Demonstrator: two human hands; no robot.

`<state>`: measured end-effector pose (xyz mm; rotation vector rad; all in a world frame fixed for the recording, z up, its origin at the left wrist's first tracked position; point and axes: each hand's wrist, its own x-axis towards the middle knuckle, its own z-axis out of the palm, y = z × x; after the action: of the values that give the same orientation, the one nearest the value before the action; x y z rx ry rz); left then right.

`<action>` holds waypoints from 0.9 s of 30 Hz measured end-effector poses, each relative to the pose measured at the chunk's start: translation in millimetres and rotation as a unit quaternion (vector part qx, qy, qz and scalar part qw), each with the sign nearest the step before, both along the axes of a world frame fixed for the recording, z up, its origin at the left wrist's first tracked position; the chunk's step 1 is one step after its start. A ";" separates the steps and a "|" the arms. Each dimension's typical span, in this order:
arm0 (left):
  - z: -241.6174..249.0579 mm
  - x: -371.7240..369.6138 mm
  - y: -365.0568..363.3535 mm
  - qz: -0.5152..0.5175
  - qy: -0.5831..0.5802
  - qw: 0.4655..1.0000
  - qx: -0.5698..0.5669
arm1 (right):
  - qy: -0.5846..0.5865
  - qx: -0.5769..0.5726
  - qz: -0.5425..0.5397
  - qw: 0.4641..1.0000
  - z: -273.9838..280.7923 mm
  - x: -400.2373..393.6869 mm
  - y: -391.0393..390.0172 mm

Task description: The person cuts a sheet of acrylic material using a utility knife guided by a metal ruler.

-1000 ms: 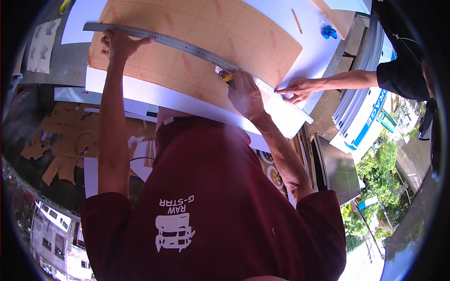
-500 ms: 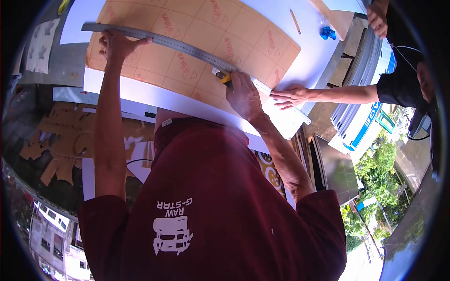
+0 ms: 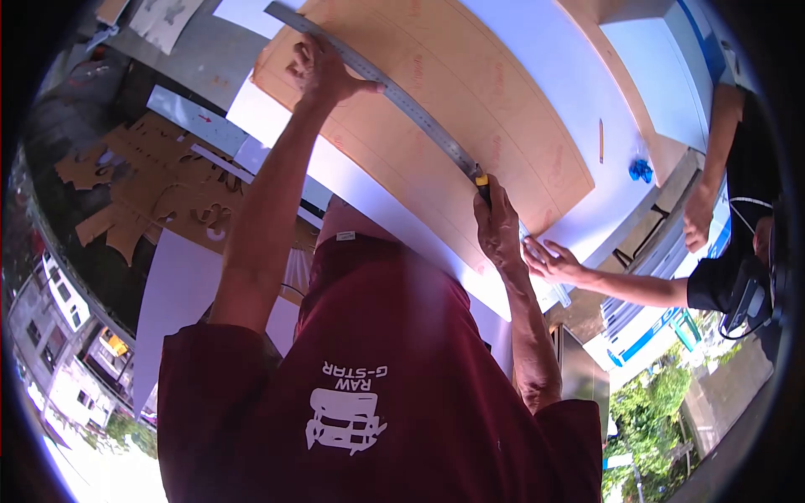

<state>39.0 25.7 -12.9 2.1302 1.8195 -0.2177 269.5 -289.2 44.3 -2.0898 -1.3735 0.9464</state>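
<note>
A long steel ruler lies diagonally over a brown sheet with red printing. My left hand presses on the ruler near its upper left end, its thumb stretched along the metal and its fingers spread. In my right hand is a yellow and black utility knife, gripped with its tip against the ruler's edge. Just beyond it, another person's hand rests by the ruler's lower right end. My right hand partly covers the ruler there.
Under the brown sheet lies white board. A pencil and a crumpled blue item are on the far right side. Cut brown scraps lie at left. The other person's second hand hangs at the right.
The view has turned, shifting the sheet and ruler. The knife in my right hand has swung from pointing left to pointing up, its tip at the ruler. My left hand stays on the ruler.
</note>
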 end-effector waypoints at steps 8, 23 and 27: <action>17.8 5.2 -7.1 0.012 -0.031 0.999 0.009 | 0.134 -0.047 0.042 0.989 9.8 -27.9 190.9; 20.2 6.1 -7.5 0.026 -0.065 0.997 -0.020 | -0.100 0.051 0.285 0.952 -40.5 -101.6 360.1; 25.8 6.0 -8.0 0.017 -0.055 0.998 -0.014 | -0.088 0.090 0.289 0.949 -43.6 -104.1 360.7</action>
<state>44.9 17.6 12.8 2.0477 1.7785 -0.1160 165.4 71.5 0.7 -1.6891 -2.1489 0.8109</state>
